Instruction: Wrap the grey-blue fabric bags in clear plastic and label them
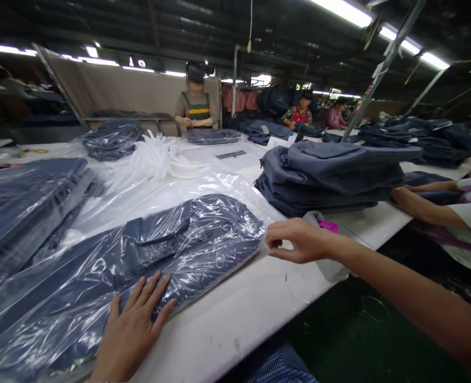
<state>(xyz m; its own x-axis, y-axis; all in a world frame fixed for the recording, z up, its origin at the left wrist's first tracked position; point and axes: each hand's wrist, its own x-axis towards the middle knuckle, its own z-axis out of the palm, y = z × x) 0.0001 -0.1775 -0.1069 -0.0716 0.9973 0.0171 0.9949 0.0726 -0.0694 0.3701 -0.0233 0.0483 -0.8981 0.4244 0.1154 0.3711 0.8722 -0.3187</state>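
A dark blue backpack in a clear plastic bag lies flat and slantwise on the white table. My left hand rests on its near side, fingers spread over the shiny plastic. At the far right end, my right hand is closed, thumb and fingers pinching the edge of the plastic. Just beyond my right wrist sits a grey and magenta item, partly hidden by my arm.
Stacked dark blue backpacks stand behind my right hand. More wrapped ones lie at left. White strips are bundled on clear plastic sheets. A co-worker's arm reaches in from the right; another person stands across the table.
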